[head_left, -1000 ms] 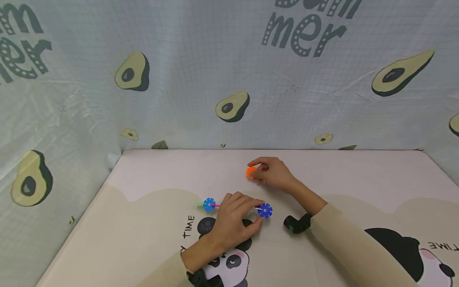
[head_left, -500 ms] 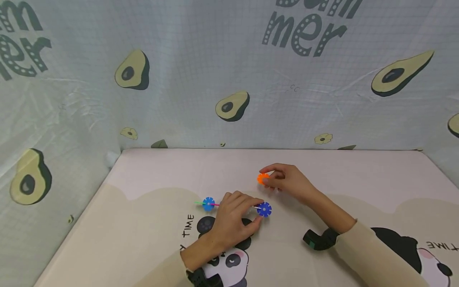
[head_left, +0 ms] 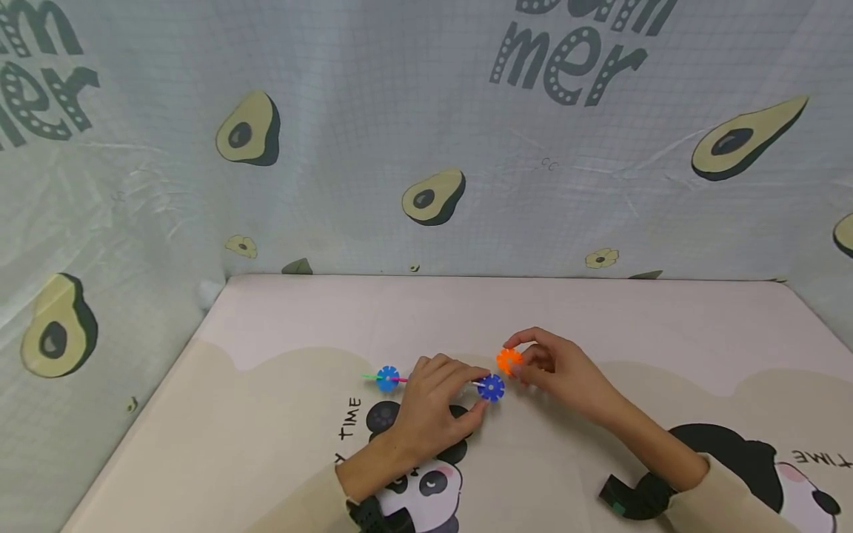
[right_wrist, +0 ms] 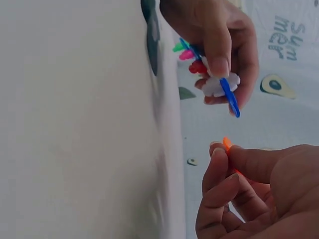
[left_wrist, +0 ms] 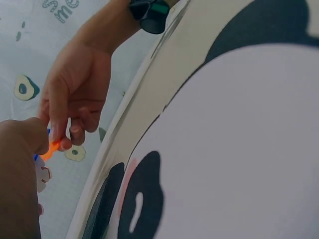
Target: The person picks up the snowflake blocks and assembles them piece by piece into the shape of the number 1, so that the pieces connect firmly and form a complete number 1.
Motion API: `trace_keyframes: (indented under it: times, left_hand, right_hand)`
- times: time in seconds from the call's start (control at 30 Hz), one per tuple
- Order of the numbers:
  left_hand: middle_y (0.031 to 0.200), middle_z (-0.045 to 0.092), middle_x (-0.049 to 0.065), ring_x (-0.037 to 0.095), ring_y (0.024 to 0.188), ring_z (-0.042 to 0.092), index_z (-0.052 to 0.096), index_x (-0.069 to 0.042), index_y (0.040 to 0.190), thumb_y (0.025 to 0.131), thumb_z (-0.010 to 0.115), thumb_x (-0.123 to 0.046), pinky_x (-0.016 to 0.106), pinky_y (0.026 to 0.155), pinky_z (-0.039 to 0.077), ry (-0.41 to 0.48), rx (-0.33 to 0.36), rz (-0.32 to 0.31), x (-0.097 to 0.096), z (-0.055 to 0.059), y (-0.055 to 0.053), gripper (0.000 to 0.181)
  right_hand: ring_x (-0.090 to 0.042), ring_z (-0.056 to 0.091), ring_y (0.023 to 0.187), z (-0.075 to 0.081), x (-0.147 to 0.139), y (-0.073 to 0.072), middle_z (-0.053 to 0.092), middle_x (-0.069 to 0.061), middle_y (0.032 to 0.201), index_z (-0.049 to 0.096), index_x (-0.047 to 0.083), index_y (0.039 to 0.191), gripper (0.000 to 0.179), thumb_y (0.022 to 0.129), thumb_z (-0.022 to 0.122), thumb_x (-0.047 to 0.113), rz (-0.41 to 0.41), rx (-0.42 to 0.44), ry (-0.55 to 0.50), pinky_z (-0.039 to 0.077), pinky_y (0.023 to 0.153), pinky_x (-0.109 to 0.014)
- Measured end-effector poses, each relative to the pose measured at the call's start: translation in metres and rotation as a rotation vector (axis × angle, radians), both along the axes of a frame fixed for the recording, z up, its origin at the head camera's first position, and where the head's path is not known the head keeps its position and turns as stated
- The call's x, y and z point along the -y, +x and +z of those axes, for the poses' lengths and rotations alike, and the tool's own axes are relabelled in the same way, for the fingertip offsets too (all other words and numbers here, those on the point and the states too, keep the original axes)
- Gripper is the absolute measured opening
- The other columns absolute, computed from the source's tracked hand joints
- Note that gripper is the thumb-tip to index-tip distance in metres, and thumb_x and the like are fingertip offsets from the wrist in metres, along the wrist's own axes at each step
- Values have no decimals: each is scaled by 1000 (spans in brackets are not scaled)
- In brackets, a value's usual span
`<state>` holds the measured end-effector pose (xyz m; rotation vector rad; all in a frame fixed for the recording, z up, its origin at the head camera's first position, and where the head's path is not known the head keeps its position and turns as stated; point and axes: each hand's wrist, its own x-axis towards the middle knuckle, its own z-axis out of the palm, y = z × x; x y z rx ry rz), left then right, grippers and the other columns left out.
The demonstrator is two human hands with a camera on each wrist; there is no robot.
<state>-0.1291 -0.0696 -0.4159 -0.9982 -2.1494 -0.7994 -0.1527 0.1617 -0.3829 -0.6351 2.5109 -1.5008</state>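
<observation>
My left hand (head_left: 440,407) holds a row of joined plastic snowflake discs near its right end. A dark blue snowflake disc (head_left: 492,388) shows at that end, past the thumb and fingertip. Beside it in the right wrist view is a white disc (right_wrist: 214,88), then a red disc (right_wrist: 198,66), a pink disc (right_wrist: 186,54) and a green disc (right_wrist: 178,47). A light blue disc (head_left: 388,378) stands out left of the hand. Between thumb and fingers, my right hand (head_left: 566,377) pinches an orange snowflake disc (head_left: 509,361), just up and right of the dark blue one. The fingers hide the row's middle.
Both hands are over a table with a pale printed cloth (head_left: 233,444), which bears panda drawings. A grey-white curtain (head_left: 346,133) with avocado prints hangs behind the far edge. A black camera (head_left: 636,497) is strapped to the right wrist.
My right hand has come down and to the right from the far part of the table, bringing the orange disc close to the dark blue disc. The left hand has stayed almost still.
</observation>
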Motion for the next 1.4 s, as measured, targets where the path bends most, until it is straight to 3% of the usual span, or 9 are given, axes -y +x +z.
trace_keyframes:
  times: [0.23,0.43,0.57,1.03,1.4]
  left_hand:
    - [95,67,-6,11,87,56,69,-13,108,76,78,-20,23,70,36,14,-19,-5,0,0,0,34]
    - [93,67,-6,11,86,56,69,-13,108,76,77,-20,24,70,37,25,-15,-6,-1,-1,0,34]
    - [94,67,-6,11,87,56,69,-13,108,76,77,-20,24,70,37,26,0,-8,-1,-1,0,34]
    - [94,67,-5,11,89,56,68,-12,111,79,78,-20,24,71,38,23,8,-37,-2,-2,-1,35]
    - [95,67,-4,11,89,57,69,-10,112,82,76,-21,25,71,38,18,3,-71,-1,-3,-1,33]
  right_hand:
    - [-17,57,60,-6,-7,17,65,2,76,55,19,113,28,89,69,11,36,-166,12,42,50,-24]
    - [-15,54,57,-7,-10,26,67,2,78,54,20,113,32,87,70,8,15,-226,-24,40,45,-23]
    - [-13,53,54,-2,-7,32,67,1,76,56,14,112,35,84,71,1,16,-288,-39,39,44,-22]
    - [-4,60,64,-17,-9,29,69,6,81,62,19,111,41,80,74,-4,45,-546,-27,47,55,-19]
    - [-1,53,61,-18,-6,31,67,9,85,64,20,108,45,75,76,-7,43,-639,13,44,54,-14]
